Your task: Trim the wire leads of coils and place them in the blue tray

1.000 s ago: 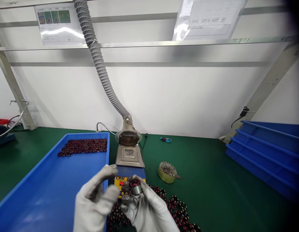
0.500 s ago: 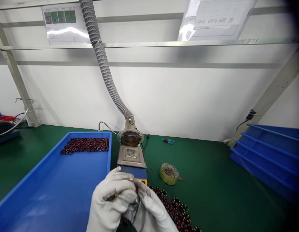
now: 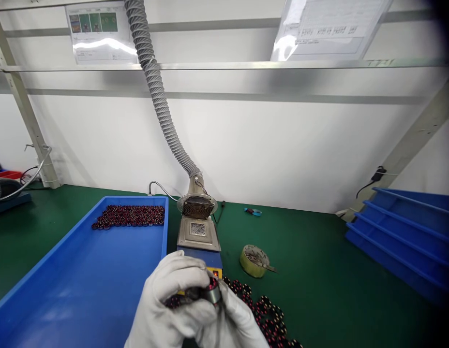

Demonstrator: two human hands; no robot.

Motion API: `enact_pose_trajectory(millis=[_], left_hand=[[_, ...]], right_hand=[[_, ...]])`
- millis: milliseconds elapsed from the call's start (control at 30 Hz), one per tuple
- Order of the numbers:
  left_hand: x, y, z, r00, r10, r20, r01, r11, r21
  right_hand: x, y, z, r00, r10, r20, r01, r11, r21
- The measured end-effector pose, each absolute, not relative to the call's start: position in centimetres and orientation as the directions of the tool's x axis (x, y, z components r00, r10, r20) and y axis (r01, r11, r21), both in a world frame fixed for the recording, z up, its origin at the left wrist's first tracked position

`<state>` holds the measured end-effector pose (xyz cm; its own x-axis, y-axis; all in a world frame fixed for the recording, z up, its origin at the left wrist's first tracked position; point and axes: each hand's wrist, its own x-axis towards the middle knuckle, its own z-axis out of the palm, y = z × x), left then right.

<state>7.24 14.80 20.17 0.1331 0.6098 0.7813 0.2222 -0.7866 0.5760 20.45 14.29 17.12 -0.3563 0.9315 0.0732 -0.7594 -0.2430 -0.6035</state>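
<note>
My left hand [image 3: 170, 302], in a white glove, is closed with a small round part [image 3: 212, 292] at its fingertips. The part has a grey metal rim and a pink-red inside. A dark item with a bit of yellow shows between the left fingers, its kind unclear. My right hand [image 3: 237, 314], also gloved, pinches the round part from the right; its lower fingers are hidden. Just behind the hands is a blue heating unit [image 3: 199, 253] with a metal plate on top. Many small dark-and-red round parts [image 3: 270, 314] lie loose beside my right hand.
Left stands a blue tray [image 3: 82, 280] with rows of round parts [image 3: 133, 215] at its far end. A round tin [image 3: 254, 261] sits right of the heater, pliers [image 3: 252, 211] behind it. Stacked blue trays [image 3: 402, 237] stand far right. A grey hose [image 3: 155, 92] hangs above.
The hands have turned slightly, and the round part's metal rim and red inside now show between the fingertips. The left fingers have spread a little around it.
</note>
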Motion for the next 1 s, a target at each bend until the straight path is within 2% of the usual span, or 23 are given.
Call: enact_pose_trajectory(millis=[100, 200, 300, 367, 433, 733, 900, 1000], left_hand=[[6.9, 14.6, 19.9, 0.059, 0.644, 0.763, 0.247, -0.750, 0.614], [7.1, 14.4, 19.7, 0.063, 0.658, 0.750, 0.320, -0.725, 0.610], [7.6, 14.6, 19.6, 0.107, 0.606, 0.788, 0.417, -0.747, 0.518], [7.6, 14.8, 19.6, 0.136, 0.542, 0.829, 0.416, -0.791, 0.449], [7.5, 15.0, 19.7, 0.152, 0.528, 0.835, 0.368, -0.815, 0.448], [6.2, 14.5, 20.2, 0.176, 0.690, 0.702, 0.122, -0.723, 0.680], [6.8, 14.7, 19.3, -0.053, 0.818, 0.572, -0.092, -0.575, 0.813], [6.7, 14.4, 19.3, -0.227, 0.837, 0.497, -0.254, -0.544, 0.800]], right_hand=[[20.3, 14.4, 16.9, -0.336, 0.940, 0.058, -0.761, -0.235, -0.605], [20.1, 14.5, 16.8, -0.314, 0.948, 0.044, -0.767, -0.226, -0.600], [19.9, 14.7, 16.6, -0.310, 0.949, 0.060, -0.781, -0.218, -0.585], [19.9, 14.7, 16.5, -0.303, 0.950, 0.079, -0.793, -0.205, -0.573], [19.9, 14.6, 16.5, -0.322, 0.943, 0.087, -0.793, -0.218, -0.568], [20.4, 15.4, 15.6, -0.477, 0.875, 0.080, -0.736, -0.348, -0.580], [20.8, 18.4, 15.1, -0.609, 0.792, 0.031, -0.634, -0.463, -0.619], [20.8, 18.8, 15.0, -0.605, 0.796, 0.038, -0.618, -0.438, -0.653]])
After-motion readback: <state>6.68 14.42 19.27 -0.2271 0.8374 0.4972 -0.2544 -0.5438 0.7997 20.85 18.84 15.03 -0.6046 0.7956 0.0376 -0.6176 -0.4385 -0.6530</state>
